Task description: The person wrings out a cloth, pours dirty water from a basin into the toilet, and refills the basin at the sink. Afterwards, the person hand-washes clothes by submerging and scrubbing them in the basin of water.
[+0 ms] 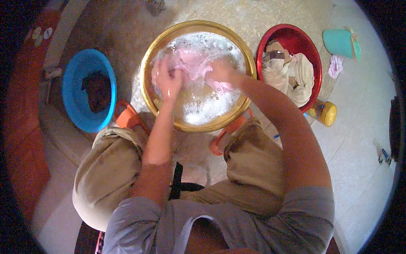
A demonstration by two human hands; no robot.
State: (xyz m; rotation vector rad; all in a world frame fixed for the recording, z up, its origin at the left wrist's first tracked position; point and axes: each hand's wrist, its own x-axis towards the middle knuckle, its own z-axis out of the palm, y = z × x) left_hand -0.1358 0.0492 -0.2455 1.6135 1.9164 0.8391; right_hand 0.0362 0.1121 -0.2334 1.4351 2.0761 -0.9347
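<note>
A gold-coloured metal basin of soapy water stands on the floor between my feet. In it lies a wet pink cloth, partly under the suds. My right hand, blurred, is closed on the cloth's right part, and a fold hangs out below it. At the cloth's left side is my left hand, wet, its fingers spread and thumb apart; part of it dips into the foam.
Left stands a blue plastic tub holding dark cloth. On the right, a red basin holds beige clothes. Beyond are a yellow-lidded jar, a turquoise container and a small pale cloth. My orange sandals flank the gold basin.
</note>
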